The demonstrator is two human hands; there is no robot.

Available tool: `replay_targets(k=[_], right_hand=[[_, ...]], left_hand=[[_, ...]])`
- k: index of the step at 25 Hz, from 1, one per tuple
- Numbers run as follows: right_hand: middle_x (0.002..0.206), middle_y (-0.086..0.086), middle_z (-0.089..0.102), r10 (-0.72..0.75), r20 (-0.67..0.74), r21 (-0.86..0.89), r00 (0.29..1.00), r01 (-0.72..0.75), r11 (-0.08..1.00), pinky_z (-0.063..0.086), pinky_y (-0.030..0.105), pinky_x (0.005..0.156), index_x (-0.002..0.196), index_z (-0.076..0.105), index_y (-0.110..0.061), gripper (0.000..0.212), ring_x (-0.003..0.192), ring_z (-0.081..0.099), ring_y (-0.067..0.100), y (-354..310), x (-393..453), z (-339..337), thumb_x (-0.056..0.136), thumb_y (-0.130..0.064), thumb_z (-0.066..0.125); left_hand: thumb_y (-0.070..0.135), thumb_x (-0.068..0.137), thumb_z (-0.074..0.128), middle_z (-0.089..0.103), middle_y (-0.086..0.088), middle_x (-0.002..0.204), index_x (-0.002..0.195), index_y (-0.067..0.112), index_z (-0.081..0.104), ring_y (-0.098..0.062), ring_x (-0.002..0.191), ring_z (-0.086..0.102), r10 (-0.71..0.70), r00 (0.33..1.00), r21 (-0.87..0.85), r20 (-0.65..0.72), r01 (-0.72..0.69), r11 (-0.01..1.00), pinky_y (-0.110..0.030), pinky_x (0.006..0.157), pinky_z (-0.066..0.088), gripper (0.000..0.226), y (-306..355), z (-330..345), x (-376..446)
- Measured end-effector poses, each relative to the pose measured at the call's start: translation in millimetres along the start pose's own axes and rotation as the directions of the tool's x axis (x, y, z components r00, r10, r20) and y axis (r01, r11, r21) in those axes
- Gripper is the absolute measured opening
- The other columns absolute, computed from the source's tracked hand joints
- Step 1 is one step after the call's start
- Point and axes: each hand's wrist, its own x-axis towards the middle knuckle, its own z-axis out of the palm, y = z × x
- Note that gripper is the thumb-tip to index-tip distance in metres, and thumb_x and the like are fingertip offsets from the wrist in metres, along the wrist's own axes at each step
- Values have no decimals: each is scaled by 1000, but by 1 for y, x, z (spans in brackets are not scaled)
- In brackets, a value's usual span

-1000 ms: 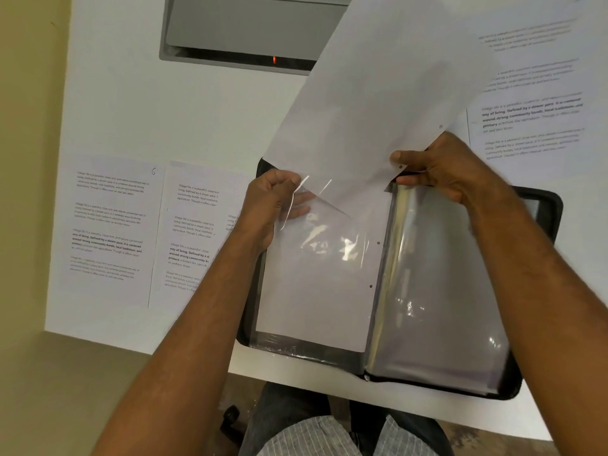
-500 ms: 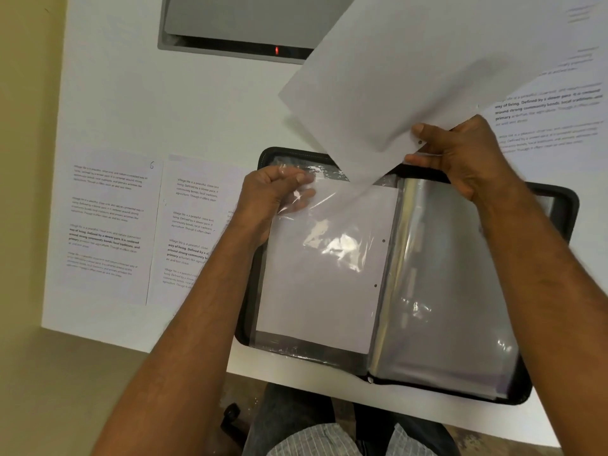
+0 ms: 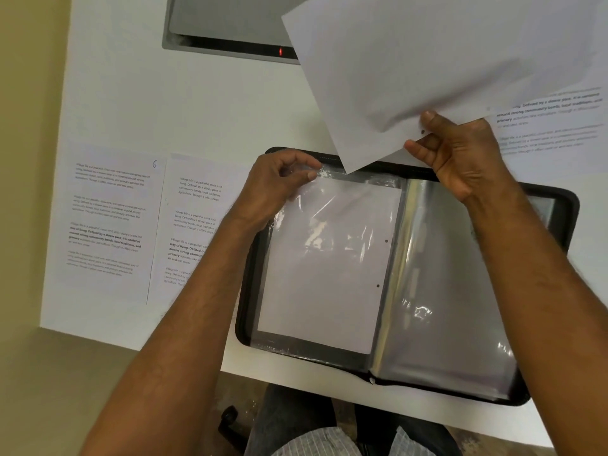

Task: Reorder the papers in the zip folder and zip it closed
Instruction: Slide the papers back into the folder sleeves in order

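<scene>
A person is sitting at a white tabletop (image 3: 108,93), seen from above, working on an open black zip folder (image 3: 559,205) that is lying at the near edge, from the centre toward four o'clock. Its zipper (image 3: 372,380) is hanging undone at the near end of the spine, at six o'clock.

The left page is a clear plastic sleeve (image 3: 329,258) with a blank sheet (image 3: 316,291) already sitting inside. The left hand (image 3: 279,185), just above centre, is pinching the sleeve's top corner between thumb and fingertips and lifting the film. The right hand (image 3: 460,153), at two o'clock, is pinching the lower edge of a loose sheet (image 3: 394,60), holding it in the air with its lowest corner hanging just beyond the sleeve's mouth.

Two printed pages (image 3: 108,218) are lying at nine o'clock, another printed page (image 3: 552,126) at three o'clock, and a grey desk hatch (image 3: 230,28) at twelve.

What could go wrong: the sheet is being held by one edge only, so it is likely to droop or buckle against the sleeve's rim. The thin film may be slipping from the pinch and closing the mouth. With several pages lying spread about, the order could easily be muddled, and a page poking out might catch the zipper.
</scene>
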Motion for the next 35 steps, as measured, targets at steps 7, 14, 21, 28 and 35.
replay_targets(k=[7, 14, 21, 28, 35], right_hand=[[80, 3, 71, 16, 19, -18, 1000, -16, 1000, 62, 37, 78, 76, 76, -17, 23, 77, 69, 15, 4, 1, 5, 95, -5, 70], [79, 1, 70, 36, 23, -51, 999, -35, 998, 62, 34, 78, 94, 68, -6, 2, 76, 70, 14, 10, 5, 6, 95, -6, 69], [77, 1, 73, 80, 82, -190, 993, -64, 980, 62, 31, 75, 94, 68, 0, 5, 74, 74, 16, 9, 7, 3, 94, -4, 69], [92, -1, 78, 206, 161, -399, 965, -127, 908, 63, 27, 69, 106, 70, -9, 17, 83, 76, 16, -7, 25, -7, 90, -7, 72], [110, 4, 77, 288, 183, -559, 940, -142, 817, 64, 28, 71, 110, 72, -13, 20, 89, 75, 17, -25, 42, -14, 91, -6, 69]], left_hand=[[12, 88, 79, 74, -5, 103, 101, 22, 80, -11, 84, 67, -10, 996, 36, -91, 13, 999, -31, 65, 55, 16, -6, -1, 1], [13, 86, 80, 69, 1, 94, 84, 25, 76, -8, 73, 60, 4, 993, 39, -118, 1, 999, -24, 59, 51, 13, -4, -1, 1], [16, 87, 80, 64, 4, 77, 85, 11, 64, -14, 65, 62, -21, 992, -16, -123, 20, 1000, -27, 56, 51, 17, -4, -4, 2], [13, 89, 78, 77, -16, 93, 101, 6, 65, -32, 80, 77, -97, 990, -183, -101, 77, 980, -30, 58, 57, 19, -3, -2, -1], [6, 91, 74, 76, -11, 85, 102, -3, 57, -32, 79, 77, -134, 987, -205, -88, 114, 972, -37, 62, 62, 21, -2, -4, -3]])
